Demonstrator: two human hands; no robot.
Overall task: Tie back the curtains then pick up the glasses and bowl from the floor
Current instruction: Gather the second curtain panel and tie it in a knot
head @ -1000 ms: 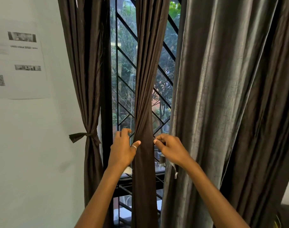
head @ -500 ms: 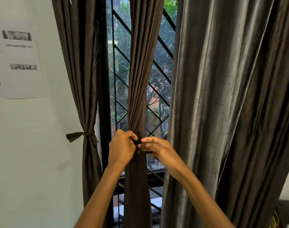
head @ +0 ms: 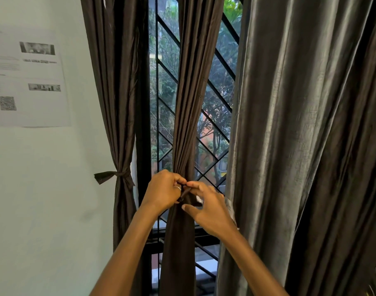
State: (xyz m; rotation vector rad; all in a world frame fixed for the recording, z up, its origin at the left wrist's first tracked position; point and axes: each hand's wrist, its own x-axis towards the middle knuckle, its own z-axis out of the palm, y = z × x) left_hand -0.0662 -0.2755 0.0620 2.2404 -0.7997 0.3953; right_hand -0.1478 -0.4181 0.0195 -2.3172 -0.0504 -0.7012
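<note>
At the middle curtain point(head: 191, 124) | left hand point(head: 163, 193) curled, pinching tie strip point(head: 184, 195) | right hand point(head: 210, 210) fingers hooked on it, thumb apart

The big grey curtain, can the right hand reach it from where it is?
Probably yes. The grey curtain hangs right beside the right hand with nothing between them, though that hand is busy pinching the tie on the middle curtain.
</note>
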